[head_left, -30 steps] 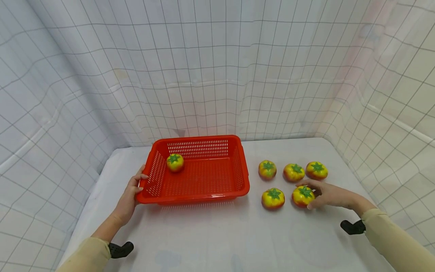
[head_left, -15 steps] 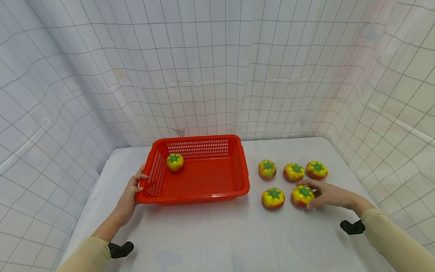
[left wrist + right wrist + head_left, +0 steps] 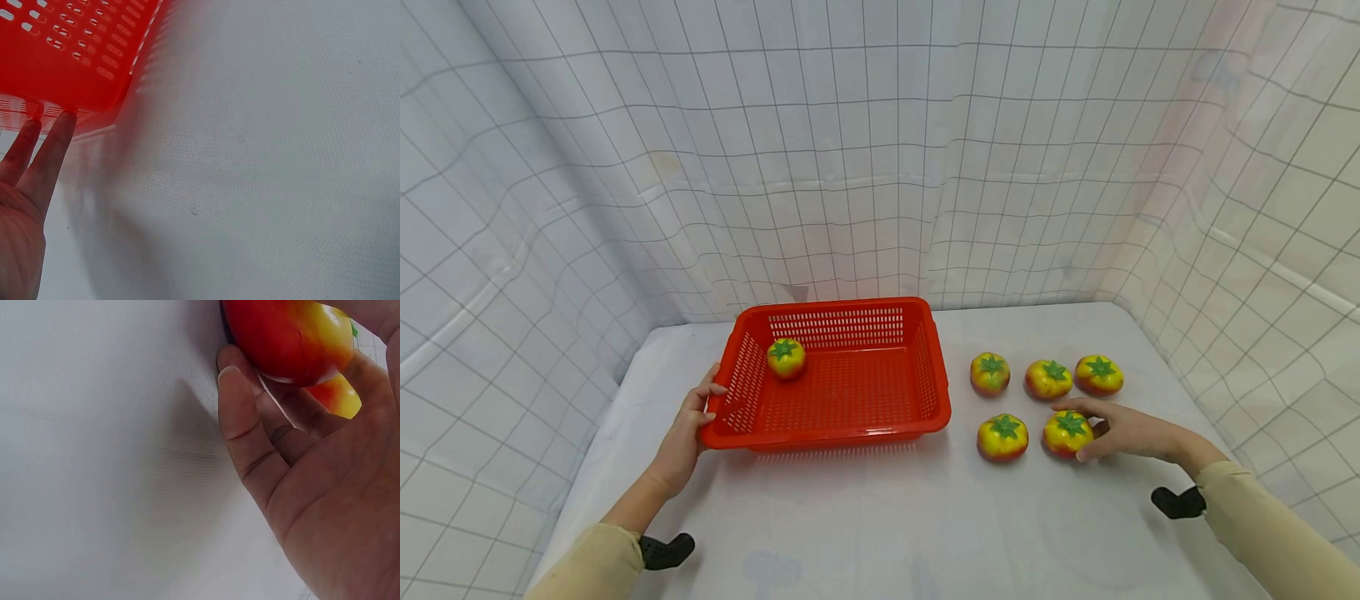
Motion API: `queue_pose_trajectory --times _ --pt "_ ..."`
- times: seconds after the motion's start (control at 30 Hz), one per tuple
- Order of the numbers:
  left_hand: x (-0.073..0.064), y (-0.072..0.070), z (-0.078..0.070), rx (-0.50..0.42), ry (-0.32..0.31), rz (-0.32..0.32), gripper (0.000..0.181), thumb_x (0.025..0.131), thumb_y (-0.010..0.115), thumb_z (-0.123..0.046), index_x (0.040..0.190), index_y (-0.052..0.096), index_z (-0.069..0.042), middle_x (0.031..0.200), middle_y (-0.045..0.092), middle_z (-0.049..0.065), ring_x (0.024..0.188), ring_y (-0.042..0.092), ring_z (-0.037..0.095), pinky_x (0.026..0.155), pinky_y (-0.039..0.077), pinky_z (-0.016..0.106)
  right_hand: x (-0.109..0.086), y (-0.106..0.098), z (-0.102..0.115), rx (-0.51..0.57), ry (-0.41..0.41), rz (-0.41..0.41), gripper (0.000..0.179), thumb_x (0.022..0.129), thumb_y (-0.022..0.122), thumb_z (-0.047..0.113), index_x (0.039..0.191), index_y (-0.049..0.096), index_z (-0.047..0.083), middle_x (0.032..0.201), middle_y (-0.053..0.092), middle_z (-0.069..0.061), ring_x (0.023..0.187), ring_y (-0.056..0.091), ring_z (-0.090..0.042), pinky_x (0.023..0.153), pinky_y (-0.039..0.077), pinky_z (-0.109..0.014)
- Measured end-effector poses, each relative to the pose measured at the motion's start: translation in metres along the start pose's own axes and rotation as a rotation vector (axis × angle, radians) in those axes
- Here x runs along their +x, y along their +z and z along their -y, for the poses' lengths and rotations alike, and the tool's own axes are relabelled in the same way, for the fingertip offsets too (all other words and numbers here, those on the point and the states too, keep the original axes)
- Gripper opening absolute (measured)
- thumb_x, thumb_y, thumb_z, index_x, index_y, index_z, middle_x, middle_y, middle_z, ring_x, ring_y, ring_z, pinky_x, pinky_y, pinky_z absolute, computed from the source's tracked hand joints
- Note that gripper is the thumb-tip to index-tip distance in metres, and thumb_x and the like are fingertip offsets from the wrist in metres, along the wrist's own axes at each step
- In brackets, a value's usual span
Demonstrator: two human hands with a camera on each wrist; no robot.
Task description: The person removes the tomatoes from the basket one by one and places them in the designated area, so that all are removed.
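In the head view my left hand [image 3: 681, 433] grips the left rim of a red plastic basket [image 3: 850, 435], thumb on its edge. The left wrist view shows two extended fingers [image 3: 53, 153] touching the basket's outer side. One glossy yellow-red tomato [image 3: 787, 359] with a green star-shaped top sits at the basket's back left. At the right my right hand [image 3: 1123, 431] holds a similar tomato [image 3: 1067, 434], fingers behind it and thumb in front. That tomato [image 3: 287, 337] fills the top of the right wrist view, between the curled fingers and the thumb.
Beside the held one lies a tomato [image 3: 1003, 438]. Behind are three more: a left tomato [image 3: 990, 375], a middle tomato [image 3: 1048, 380] and a right tomato [image 3: 1099, 377]. A white cloth [image 3: 850, 525] covers the table. Gridded white curtains [image 3: 880, 167] enclose the back and sides.
Almost nothing differs. The tomato in my right hand has shifted very slightly to the left; my left hand and the basket stay put.
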State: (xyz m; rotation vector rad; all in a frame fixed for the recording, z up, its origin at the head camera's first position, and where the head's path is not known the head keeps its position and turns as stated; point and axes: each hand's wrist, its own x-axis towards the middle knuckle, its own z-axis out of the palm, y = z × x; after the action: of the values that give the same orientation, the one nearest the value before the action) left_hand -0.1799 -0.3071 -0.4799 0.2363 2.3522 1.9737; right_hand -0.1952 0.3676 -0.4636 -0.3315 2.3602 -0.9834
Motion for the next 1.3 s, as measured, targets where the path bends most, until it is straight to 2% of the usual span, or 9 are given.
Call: queue_pose_trajectory --times 0.2,0.63,0.9,1.03,1.13,1.3 --pt "0.000 0.000 -0.001 -0.002 0.000 0.002 0.039 0.098 0.027 -0.007 0.134 0.039 -0.013 0.173 0.000 -0.002 0.154 0.005 0.038 0.085 0.053 0.022 0.000 0.000 -0.001 -0.003 0.013 0.006 0.077 0.087 0.078 0.033 0.155 0.043 0.021 0.158 0.035 -0.018 0.135 0.037 -0.038 0.106 0.029 -0.071" --pt "0.000 0.000 0.000 -0.017 0.003 0.005 0.039 0.098 0.026 -0.007 0.133 0.040 -0.016 0.173 -0.001 -0.002 0.154 0.006 0.037 0.085 0.053 0.022 -0.005 0.000 -0.001 -0.004 0.060 0.004 0.082 0.086 0.078 0.035 0.156 0.039 0.018 0.153 0.037 -0.025 0.130 0.043 -0.040 0.103 0.036 -0.067" --pt "0.000 0.000 0.000 -0.016 0.007 0.005 0.040 0.098 0.025 -0.006 0.133 0.040 -0.015 0.173 -0.001 -0.002 0.154 0.005 0.035 0.083 0.053 0.022 -0.009 -0.003 -0.005 0.002 0.053 0.016 0.083 0.088 0.076 0.035 0.158 0.035 0.016 0.148 0.042 -0.023 0.123 0.051 -0.035 0.098 0.045 -0.058" --pt "-0.001 0.000 -0.001 -0.012 0.004 0.007 0.039 0.098 0.025 -0.007 0.133 0.040 -0.016 0.173 -0.001 -0.002 0.154 0.006 0.036 0.083 0.053 0.022 -0.013 -0.005 -0.008 0.001 0.053 0.017 0.083 0.089 0.075 0.035 0.159 0.034 0.017 0.148 0.045 -0.021 0.117 0.054 -0.030 0.093 0.048 -0.048" --pt "-0.001 0.000 -0.001 -0.013 0.005 0.008 0.039 0.099 0.026 -0.007 0.134 0.040 -0.016 0.173 -0.001 -0.002 0.154 0.005 0.037 0.084 0.053 0.022 -0.018 -0.010 -0.010 0.012 0.035 0.011 0.082 0.091 0.074 0.032 0.159 0.033 0.015 0.145 0.048 -0.019 0.110 0.057 -0.028 0.086 0.050 -0.040" --pt "-0.001 0.000 0.000 -0.016 0.014 0.011 0.039 0.099 0.026 -0.007 0.134 0.040 -0.015 0.173 -0.001 -0.003 0.154 0.005 0.035 0.084 0.053 0.022 -0.029 -0.020 -0.011 0.060 0.016 -0.005 0.080 0.093 0.072 0.026 0.159 0.030 0.008 0.145 0.049 -0.021 0.107 0.060 -0.029 0.081 0.054 -0.036"
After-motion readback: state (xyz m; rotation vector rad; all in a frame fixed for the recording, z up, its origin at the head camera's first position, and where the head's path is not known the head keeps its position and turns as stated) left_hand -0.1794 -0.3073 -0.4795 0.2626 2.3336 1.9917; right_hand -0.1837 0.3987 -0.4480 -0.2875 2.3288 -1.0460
